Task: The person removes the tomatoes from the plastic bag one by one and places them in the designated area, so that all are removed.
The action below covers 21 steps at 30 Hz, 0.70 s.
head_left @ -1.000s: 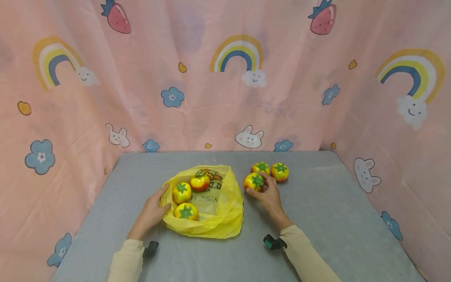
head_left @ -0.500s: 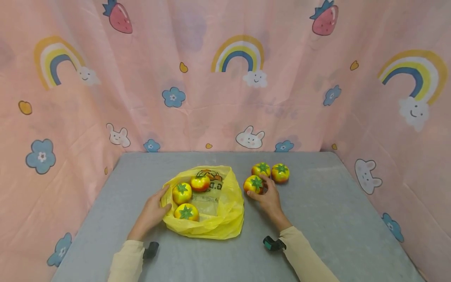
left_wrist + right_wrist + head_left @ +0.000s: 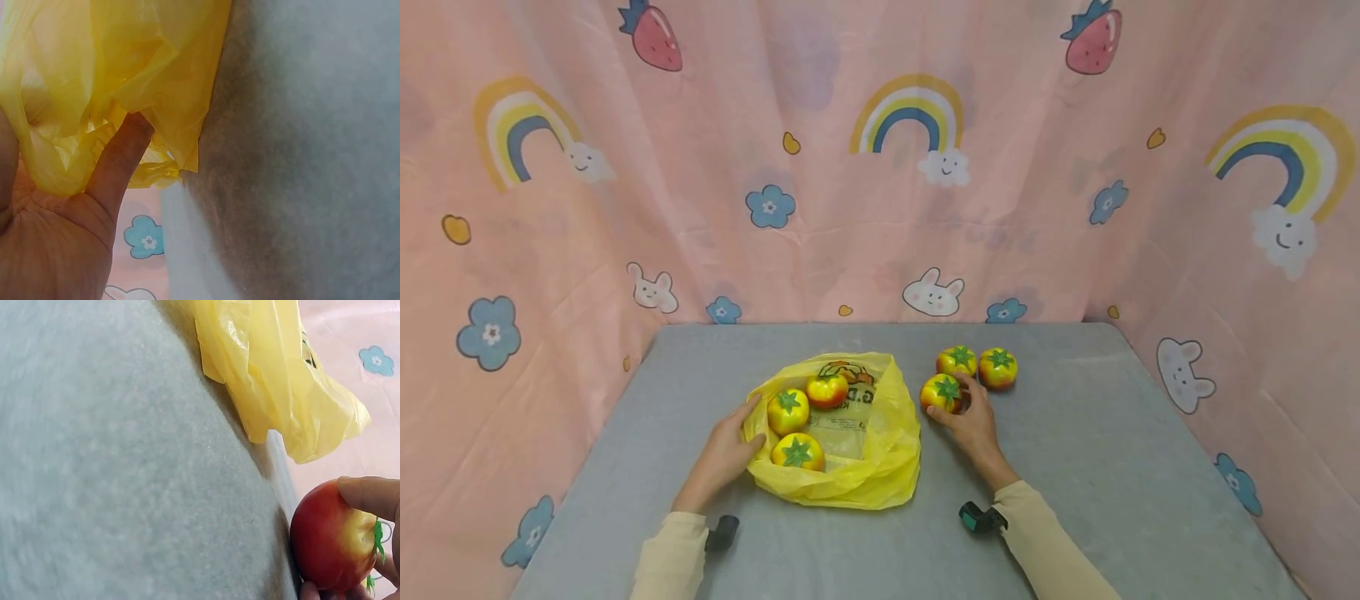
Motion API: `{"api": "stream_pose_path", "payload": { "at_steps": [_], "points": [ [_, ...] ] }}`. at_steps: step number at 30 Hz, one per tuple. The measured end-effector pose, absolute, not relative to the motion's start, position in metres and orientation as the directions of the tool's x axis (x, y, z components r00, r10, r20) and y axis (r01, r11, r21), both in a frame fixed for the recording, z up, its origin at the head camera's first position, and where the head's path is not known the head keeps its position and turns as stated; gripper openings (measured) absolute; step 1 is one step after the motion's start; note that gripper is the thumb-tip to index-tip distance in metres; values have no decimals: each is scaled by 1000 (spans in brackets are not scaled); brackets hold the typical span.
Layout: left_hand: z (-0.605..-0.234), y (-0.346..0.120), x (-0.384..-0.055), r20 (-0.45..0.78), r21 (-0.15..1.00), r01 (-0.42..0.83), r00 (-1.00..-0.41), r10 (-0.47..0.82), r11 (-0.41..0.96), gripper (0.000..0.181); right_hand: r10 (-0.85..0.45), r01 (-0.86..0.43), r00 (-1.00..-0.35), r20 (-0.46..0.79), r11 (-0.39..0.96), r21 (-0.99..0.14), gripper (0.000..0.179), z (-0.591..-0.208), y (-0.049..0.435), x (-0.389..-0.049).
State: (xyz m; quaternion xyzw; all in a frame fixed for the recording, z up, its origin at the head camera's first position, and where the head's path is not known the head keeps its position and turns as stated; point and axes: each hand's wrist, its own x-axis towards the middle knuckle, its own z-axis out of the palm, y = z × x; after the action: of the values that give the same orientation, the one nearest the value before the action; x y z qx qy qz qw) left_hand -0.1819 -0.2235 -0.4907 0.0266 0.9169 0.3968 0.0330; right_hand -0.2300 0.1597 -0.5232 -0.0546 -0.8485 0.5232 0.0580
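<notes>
A yellow plastic bag lies with its mouth open on the table, three yellow-red tomatoes inside, one of them the front tomato. My left hand holds the bag's left rim; in the left wrist view, yellow film of the bag sits between thumb and fingers. To the right of the bag, my right hand grips another tomato between thumb and fingers. The right wrist view shows this tomato's red side low by the table surface, thumb on its upper part.
Behind the right hand, two more tomatoes stand close together, a left one and a right one. The grey table ends at a pink printed curtain at the back and sides.
The right hand and the tomato it grips have come very slightly nearer to me. My left hand and the bag stay in place.
</notes>
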Motion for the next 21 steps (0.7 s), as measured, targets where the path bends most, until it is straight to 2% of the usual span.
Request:
{"api": "stream_pose_path", "payload": {
  "at_steps": [12,21],
  "points": [
    [-491,-224,-180,-39,715,21,-997,69,699,67,140,28,-989,41,458,-888,75,-526,162,-232],
    [-490,-223,-181,-40,713,19,-997,67,701,67,155,38,-987,30,416,-908,74,-517,164,-231]
  ]
}}
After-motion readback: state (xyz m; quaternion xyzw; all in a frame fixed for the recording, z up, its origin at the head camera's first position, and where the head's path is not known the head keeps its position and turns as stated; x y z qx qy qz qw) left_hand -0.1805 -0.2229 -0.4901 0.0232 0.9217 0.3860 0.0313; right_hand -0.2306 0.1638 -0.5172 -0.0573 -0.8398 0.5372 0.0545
